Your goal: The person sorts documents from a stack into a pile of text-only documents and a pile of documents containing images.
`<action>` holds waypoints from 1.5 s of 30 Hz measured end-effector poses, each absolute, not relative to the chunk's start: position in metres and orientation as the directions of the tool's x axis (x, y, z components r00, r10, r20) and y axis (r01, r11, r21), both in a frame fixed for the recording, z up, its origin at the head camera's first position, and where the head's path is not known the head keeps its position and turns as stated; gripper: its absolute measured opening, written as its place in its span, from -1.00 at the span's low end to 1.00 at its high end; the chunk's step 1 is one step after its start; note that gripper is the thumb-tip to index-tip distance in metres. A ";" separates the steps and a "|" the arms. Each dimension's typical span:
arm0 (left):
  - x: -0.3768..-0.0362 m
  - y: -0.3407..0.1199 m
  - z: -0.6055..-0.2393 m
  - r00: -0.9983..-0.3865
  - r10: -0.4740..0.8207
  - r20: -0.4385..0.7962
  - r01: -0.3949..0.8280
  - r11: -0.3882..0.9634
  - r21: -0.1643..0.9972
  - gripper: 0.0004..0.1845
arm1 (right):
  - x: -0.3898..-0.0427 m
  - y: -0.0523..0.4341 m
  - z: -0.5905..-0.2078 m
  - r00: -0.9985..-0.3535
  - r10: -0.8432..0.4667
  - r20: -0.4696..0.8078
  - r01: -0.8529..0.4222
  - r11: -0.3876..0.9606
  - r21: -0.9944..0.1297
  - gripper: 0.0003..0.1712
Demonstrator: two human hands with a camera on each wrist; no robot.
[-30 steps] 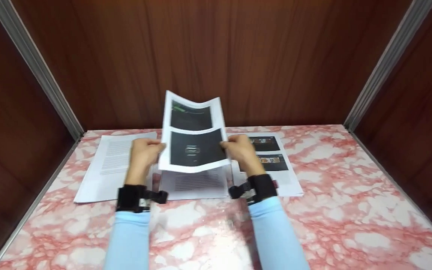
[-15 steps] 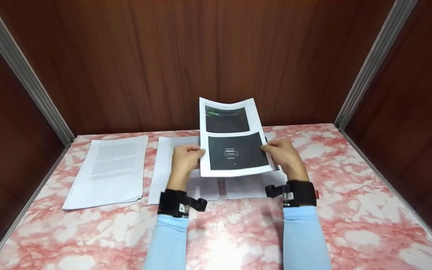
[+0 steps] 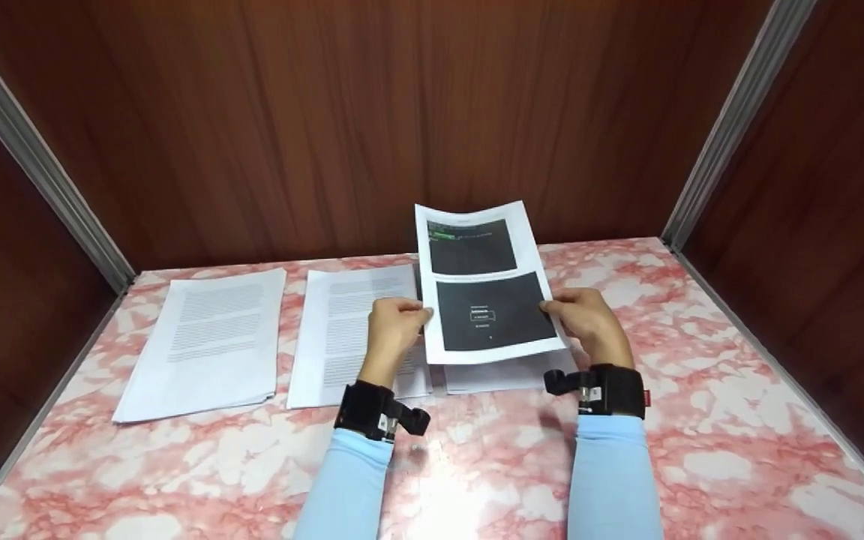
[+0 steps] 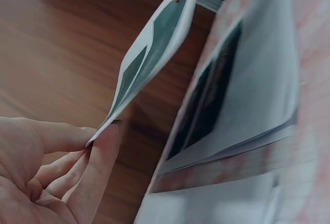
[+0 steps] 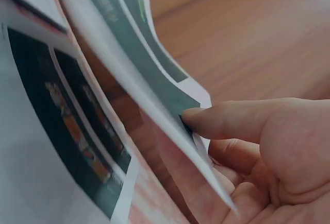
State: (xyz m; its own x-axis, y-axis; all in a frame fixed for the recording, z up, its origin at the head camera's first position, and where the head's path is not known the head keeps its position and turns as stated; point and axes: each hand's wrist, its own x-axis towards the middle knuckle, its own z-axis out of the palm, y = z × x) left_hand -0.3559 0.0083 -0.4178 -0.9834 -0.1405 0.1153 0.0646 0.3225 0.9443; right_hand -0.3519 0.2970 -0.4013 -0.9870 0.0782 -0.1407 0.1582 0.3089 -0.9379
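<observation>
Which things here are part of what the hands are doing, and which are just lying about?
In hand:
- sheet with two dark pictures, raised off the table, pinched at its edges by left hand and right hand
- right pile with dark pictures, directly below the sheet

Lying about:
- middle text pile
- far left text pile
- pink marbled table

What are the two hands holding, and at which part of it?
A printed sheet with two dark pictures, lifted above the table: left hand pinches its left edge, right hand its right edge.
</observation>
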 end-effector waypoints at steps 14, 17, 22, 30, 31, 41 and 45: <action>-0.356 0.030 -0.444 -0.991 -0.093 0.101 0.045 0.475 0.879 -0.89 | -0.355 0.315 -0.429 -0.964 0.061 -0.260 0.267 0.156 -0.951 -0.57; -0.355 0.032 -0.447 -0.991 -0.091 0.097 0.036 0.521 0.853 -0.88 | -0.355 0.314 -0.433 -0.953 0.054 -0.298 0.301 0.068 -0.951 -0.57; -0.354 0.033 -0.448 -0.991 -0.094 0.093 0.024 0.562 0.827 -0.89 | -0.354 0.310 -0.436 -0.940 0.060 -0.335 0.336 0.019 -0.942 -0.55; -0.353 0.034 -0.448 -0.993 -0.064 0.094 0.032 0.634 0.773 -0.92 | -0.354 0.311 -0.436 -0.912 0.072 -0.404 0.404 -0.013 -0.915 -0.55; -0.353 0.034 -0.448 -0.995 -0.060 0.082 0.027 0.626 0.779 -0.91 | -0.354 0.312 -0.436 -0.910 0.071 -0.408 0.408 -0.011 -0.913 -0.54; -0.352 0.036 -0.449 -0.997 -0.058 0.056 0.005 0.650 0.760 -0.79 | -0.350 0.317 -0.437 -0.893 0.085 -0.443 0.445 0.015 -0.895 -0.52; -0.350 0.037 -0.448 -0.998 -0.053 0.042 0.000 0.628 0.779 -0.75 | -0.349 0.323 -0.436 -0.890 0.099 -0.445 0.452 0.072 -0.889 -0.47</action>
State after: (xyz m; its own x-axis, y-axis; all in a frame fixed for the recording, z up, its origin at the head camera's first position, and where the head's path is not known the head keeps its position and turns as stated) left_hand -0.3504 0.0368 -0.4484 -0.9977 -0.0534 0.0425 -0.0004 0.6275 0.7786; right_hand -0.3488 0.3231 -0.4363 -0.8901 0.0989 -0.4450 0.4524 0.0719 -0.8889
